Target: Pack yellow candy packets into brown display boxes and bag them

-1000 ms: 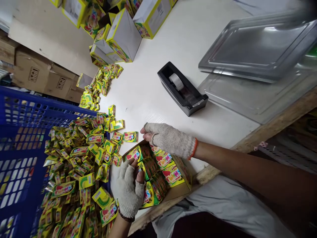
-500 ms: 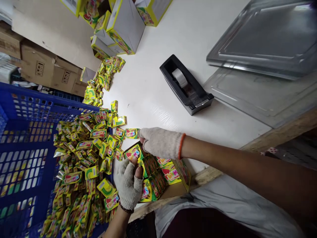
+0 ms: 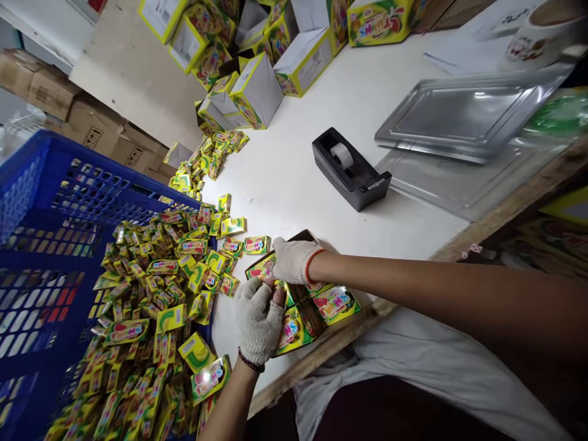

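An open carton (image 3: 340, 318) packed with yellow-green candy packets lies at the near edge of the white table (image 3: 294, 184). My left hand (image 3: 258, 318), in a fingerless knit glove, rests on the packets at the carton's left end, fingers curled down onto one. My right hand (image 3: 293, 260), gloved too, reaches across the carton's far corner, fingers bent and pressed onto the packets (image 3: 260, 271) there. Fingertips of the two hands nearly touch.
A blue plastic crate (image 3: 55, 202) at left overflows with a heap of loose packets (image 3: 156, 294). A black tape dispenser (image 3: 351, 168) stands mid-table. Clear plastic trays (image 3: 463, 116) lie at right. Empty yellow cartons (image 3: 257, 92) pile at the far end; brown boxes (image 3: 87, 122) sit beyond.
My right hand has slid left and down from the carton's far edge onto the packets, closing toward my left hand. The view has pulled back and tilted.
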Tool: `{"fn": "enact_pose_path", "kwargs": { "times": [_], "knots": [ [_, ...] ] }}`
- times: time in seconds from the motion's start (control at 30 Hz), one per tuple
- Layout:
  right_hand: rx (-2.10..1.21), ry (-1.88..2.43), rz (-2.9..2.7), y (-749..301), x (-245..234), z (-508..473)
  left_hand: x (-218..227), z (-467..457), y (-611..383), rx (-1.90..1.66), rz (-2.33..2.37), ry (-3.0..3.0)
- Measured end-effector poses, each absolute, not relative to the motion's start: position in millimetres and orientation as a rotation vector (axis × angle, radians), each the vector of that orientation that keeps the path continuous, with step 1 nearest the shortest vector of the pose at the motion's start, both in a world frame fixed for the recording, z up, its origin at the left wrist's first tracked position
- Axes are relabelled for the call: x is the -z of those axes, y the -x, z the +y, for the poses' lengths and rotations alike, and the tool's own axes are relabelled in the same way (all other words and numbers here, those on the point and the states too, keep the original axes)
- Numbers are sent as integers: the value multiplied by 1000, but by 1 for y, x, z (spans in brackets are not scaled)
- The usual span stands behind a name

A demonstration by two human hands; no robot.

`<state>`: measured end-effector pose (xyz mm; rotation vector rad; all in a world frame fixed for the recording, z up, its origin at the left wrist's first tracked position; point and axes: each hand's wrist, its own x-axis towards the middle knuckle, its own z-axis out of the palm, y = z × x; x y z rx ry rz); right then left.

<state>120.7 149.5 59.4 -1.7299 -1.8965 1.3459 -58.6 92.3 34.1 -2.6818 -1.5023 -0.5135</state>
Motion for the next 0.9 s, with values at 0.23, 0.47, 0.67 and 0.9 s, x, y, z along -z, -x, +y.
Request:
{"fn": "enact_pose_path", "kwargs": {
  "times": [0.23,0.47,0.67,0.9],
  "knots": [
    [-1343,1834,-1847,-115,-60,143,-25,94,60,645,-1518,2684],
    [-1294,1878,-1755,-108,-55,134,-26,94,60,670,-1544,2730],
    [-1558,1880,-1476,-111,-40,137,-26,94,59,688,-1510,2704],
    [-1752,1794,-1194,-106,-29,147,-26,95,60,685,-1448,2721]
  ]
}}
